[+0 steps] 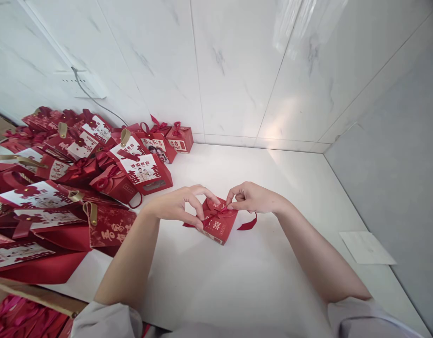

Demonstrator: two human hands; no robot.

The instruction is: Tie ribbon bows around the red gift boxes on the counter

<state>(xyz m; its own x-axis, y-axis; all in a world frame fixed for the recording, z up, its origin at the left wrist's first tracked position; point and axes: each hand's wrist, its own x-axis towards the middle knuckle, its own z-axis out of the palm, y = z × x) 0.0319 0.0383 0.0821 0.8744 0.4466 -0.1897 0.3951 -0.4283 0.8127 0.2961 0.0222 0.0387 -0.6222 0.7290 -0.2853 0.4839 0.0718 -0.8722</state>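
Observation:
A small red gift box [217, 233] with gold lettering lies on the white table in front of me. A dark red ribbon [247, 223] runs across its top, with loose ends at both sides and a knot or loop near the middle. My left hand [183, 204] is at the box's left side, thumb and a finger closed on the ribbon, another fingertip reaching over the top. On the other side, my right hand [251, 197] pinches the ribbon near the middle of the box. My fingertips partly hide the ribbon's crossing.
Many finished-looking red gift boxes [112, 185] with ribbons and handles crowd the table's left side. An open carton [36, 298] holding red ribboned items stands lower left. A white card [367, 247] lies at the right. A tiled wall [230, 70] bounds the back; a grey cable [96, 101] hangs there.

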